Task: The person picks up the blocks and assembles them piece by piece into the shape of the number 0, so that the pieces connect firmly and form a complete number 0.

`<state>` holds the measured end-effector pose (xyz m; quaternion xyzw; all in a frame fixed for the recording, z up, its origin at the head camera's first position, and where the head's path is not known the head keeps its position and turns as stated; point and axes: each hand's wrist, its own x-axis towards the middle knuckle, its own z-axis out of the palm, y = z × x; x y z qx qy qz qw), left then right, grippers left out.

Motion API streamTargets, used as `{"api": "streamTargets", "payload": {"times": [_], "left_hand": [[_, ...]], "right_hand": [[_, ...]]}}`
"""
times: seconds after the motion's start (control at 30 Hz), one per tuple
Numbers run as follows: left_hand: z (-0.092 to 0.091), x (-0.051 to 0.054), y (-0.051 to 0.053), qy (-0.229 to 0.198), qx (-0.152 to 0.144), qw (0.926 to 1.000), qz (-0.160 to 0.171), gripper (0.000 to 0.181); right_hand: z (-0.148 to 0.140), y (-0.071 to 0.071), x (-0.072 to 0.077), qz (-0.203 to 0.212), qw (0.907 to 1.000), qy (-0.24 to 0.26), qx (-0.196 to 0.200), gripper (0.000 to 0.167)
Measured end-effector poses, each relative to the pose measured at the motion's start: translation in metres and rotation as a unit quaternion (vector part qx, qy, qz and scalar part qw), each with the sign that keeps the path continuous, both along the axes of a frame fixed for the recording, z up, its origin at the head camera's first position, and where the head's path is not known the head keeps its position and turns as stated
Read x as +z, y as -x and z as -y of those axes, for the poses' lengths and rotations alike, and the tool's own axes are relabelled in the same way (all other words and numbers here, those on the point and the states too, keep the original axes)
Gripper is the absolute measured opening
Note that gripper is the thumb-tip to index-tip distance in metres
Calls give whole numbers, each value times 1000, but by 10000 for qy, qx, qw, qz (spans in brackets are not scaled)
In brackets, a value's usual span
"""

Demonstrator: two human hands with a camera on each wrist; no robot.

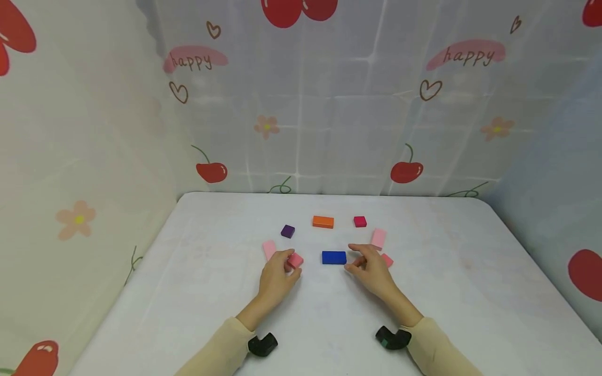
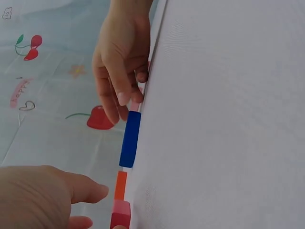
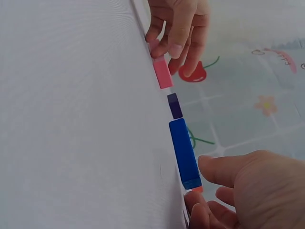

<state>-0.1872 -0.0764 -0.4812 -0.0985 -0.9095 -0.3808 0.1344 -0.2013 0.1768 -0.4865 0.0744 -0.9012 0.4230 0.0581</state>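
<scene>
White table (image 1: 470, 292), smooth top, back corners rounded. Back curtain (image 1: 329, 78) pale grey, creased in a grid. Printed on it: pink "happy" label (image 1: 195, 48) on left, second pink "happy" label (image 1: 465, 44) on right, brown outline hearts near both, an orange flower (image 1: 261, 127) low left, another orange flower (image 1: 491, 129) low right. Two red cherries with green stems, left cherry (image 1: 211, 173), right cherry (image 1: 406, 172); large red fruit pair (image 1: 281, 11) cut off at top. Left curtain (image 1: 103, 146) cream; orange flower, red fruit in top and bottom corners. Right curtain (image 1: 541, 183) bluish, big red spot (image 1: 587, 274) at edge.
</scene>
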Motion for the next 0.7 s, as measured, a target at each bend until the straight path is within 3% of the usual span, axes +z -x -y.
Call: {"api": "streamTargets", "payload": {"times": [0.37, 0.7], "left_hand": [[0, -11, 5, -172, 98, 9988, -452, 32], [1, -13, 6, -268, 118, 9991, -309, 28]], "right_hand": [[1, 5, -5, -414, 9988, -133, 203, 46], [5, 9, -5, -320, 9984, -419, 183, 37]]}}
